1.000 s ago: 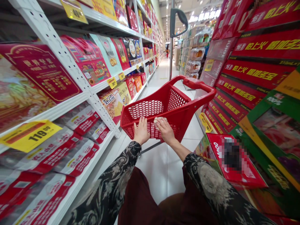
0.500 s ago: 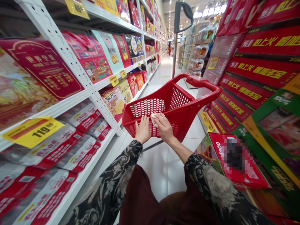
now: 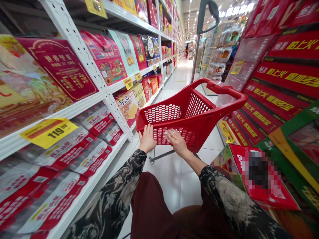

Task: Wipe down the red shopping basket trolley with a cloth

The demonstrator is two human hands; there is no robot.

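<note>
A red plastic shopping cart (image 3: 201, 124) with a mesh basket stands in front of me on the tiles. My left hand (image 3: 147, 139) lies flat against its near wall, fingers spread, not visibly gripping. My right hand (image 3: 176, 142) rests on the same wall a little to the right. Under its fingertips only a sliver of a white tissue (image 3: 166, 132) shows; the rest is hidden. Black patterned sleeves cover both forearms, and maroon trousers (image 3: 147, 202) fill the bottom of the view. The basket looks to hold nothing.
White metal shelving (image 3: 86, 63) with boxed and bagged goods runs along the left, with a yellow price tag (image 3: 49, 132) reading 119. Stacked red cartons (image 3: 281, 83) wall the right side. A tiled aisle (image 3: 171, 179) stretches ahead, and a distant person (image 3: 186, 50) stands far down it.
The cart and my hands have shifted rightward in the view as the shelves slide past. The white tissue, plainly visible earlier, is now almost covered by my right hand.
</note>
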